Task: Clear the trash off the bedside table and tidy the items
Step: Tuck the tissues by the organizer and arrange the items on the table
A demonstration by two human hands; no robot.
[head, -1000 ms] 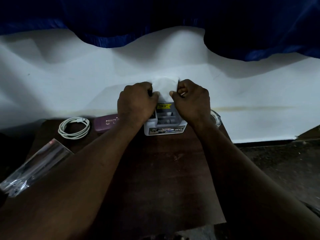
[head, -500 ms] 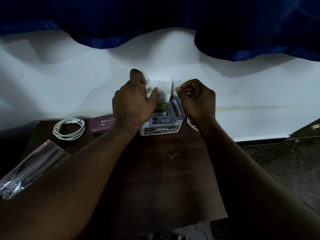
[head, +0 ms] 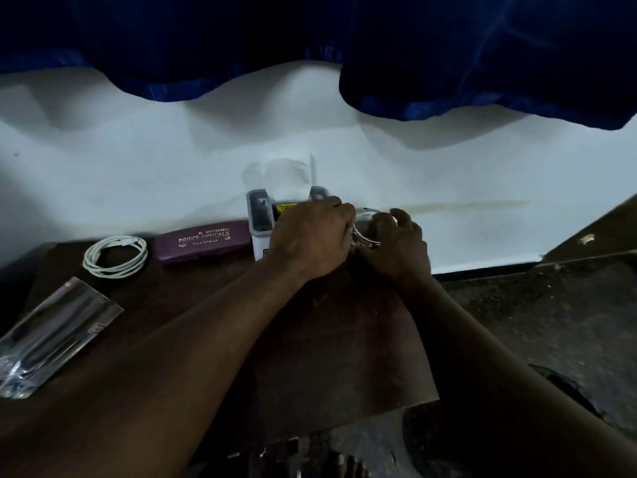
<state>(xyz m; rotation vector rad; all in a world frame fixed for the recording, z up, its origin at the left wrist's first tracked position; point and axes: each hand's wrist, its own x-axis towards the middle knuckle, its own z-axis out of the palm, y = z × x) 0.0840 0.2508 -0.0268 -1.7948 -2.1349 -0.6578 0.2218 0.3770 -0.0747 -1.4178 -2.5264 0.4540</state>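
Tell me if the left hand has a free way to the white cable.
Probably yes: the cable lies uncovered left of the low glasses case. The left hand would first have to leave the shiny object by the right hand.

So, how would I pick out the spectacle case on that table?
Start at the dark brown wooden table and follow its back edge along the white wall. The long purple hard spectacle case lies between the coiled white cable and the grey-and-white plastic organiser. It alone is purple, lettered PRINCE OPTICALS.
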